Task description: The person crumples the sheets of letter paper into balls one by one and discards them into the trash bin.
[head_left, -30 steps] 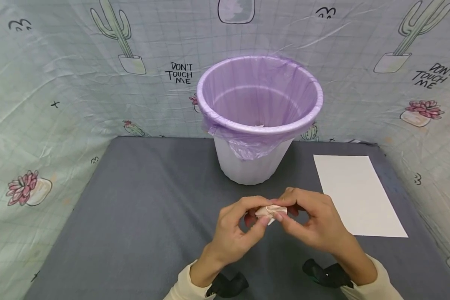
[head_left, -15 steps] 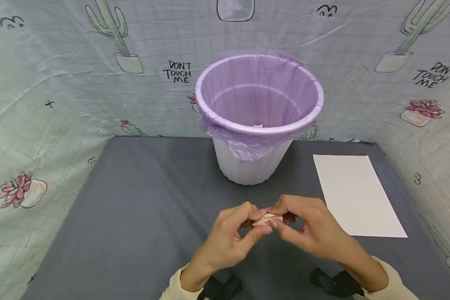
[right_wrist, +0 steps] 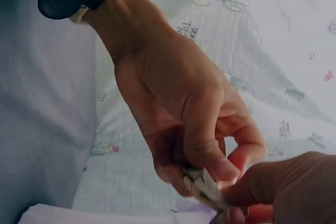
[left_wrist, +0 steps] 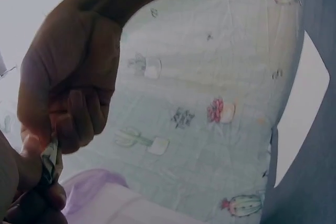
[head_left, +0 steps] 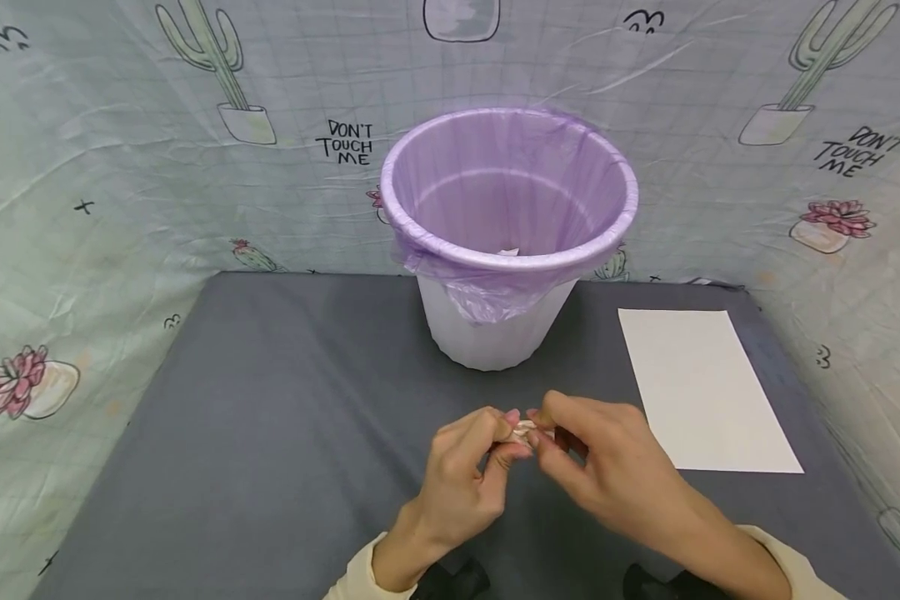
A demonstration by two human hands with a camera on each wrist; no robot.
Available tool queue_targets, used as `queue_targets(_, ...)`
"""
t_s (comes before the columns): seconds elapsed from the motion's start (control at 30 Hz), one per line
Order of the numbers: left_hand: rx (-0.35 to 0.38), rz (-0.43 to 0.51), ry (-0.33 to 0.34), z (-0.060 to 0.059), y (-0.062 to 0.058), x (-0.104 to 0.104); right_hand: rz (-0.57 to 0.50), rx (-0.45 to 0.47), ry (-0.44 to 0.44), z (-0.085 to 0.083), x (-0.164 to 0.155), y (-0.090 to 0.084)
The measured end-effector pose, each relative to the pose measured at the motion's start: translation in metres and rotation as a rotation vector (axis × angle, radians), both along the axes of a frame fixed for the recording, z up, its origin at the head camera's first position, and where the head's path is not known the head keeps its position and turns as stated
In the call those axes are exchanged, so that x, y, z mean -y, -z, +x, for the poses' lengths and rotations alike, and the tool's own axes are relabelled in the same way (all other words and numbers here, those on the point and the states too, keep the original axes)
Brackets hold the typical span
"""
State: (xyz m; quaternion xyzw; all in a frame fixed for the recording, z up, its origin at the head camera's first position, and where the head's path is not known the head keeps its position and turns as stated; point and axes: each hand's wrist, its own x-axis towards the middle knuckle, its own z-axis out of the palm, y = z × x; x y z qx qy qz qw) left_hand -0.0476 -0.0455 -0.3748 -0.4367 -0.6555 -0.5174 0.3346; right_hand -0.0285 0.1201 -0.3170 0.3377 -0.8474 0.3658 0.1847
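Over the near middle of the table, both hands pinch a small, crumpled, whitish piece of paper (head_left: pixel 523 431). My left hand (head_left: pixel 461 475) grips its left end between thumb and forefinger. At the other end, my right hand (head_left: pixel 607 458) pinches it with thumb and fingertips, its remaining fingers curled beneath. Much of the paper is hidden by the fingers. In the left wrist view the crumpled paper (left_wrist: pixel 50 161) shows as a narrow wad between the two hands. Creased folds of the paper (right_wrist: pixel 207 187) stick out between the fingertips in the right wrist view.
Behind the hands stands a white bin (head_left: pixel 491 329) lined with a purple bag (head_left: pixel 510 200). A small whitish scrap (head_left: pixel 507 252) shows inside it. To the right, a blank white sheet (head_left: pixel 708 387) lies flat on the dark grey tabletop (head_left: pixel 292 417). A cactus-print curtain (head_left: pixel 292 75) surrounds the table.
The hands have come closer together and slightly lower, and less of the paper shows between them. The right hand's fingers are more curled. The head view has shifted slightly.
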Motion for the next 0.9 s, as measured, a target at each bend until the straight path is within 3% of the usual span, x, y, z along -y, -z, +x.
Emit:
queue_targets(0.27, -0.05, -0.018, -0.12, -0.005, 0.01, -0.002, 0.018, -0.061, 0.124, -0.002, 0.01, 0.007)
queue_targets(0.4, 0.007, -0.047, -0.062, -0.013, 0.017, 0.002, -0.002, 0.047, 0.068, -0.008, 0.004, 0.011)
queue_targets(0.5, 0.127, -0.042, 0.06, -0.016, 0.018, 0.011, -0.09, 0.233, -0.115, -0.012, -0.008, 0.014)
queue_targets(0.63, 0.317, 0.001, 0.31, -0.015, 0.012, 0.021, -0.287, 0.431, -0.479, -0.017, -0.022, 0.019)
queue_targets(0.77, 0.506, 0.046, 0.613, -0.013, 0.006, 0.024, -0.477, 0.39, -0.772, -0.025, -0.019, 0.025)
queue_targets(0.9, 0.648, 0.082, 0.862, -0.01, 0.004, 0.023, -0.552, 0.249, -0.904, -0.028, -0.006, 0.025)
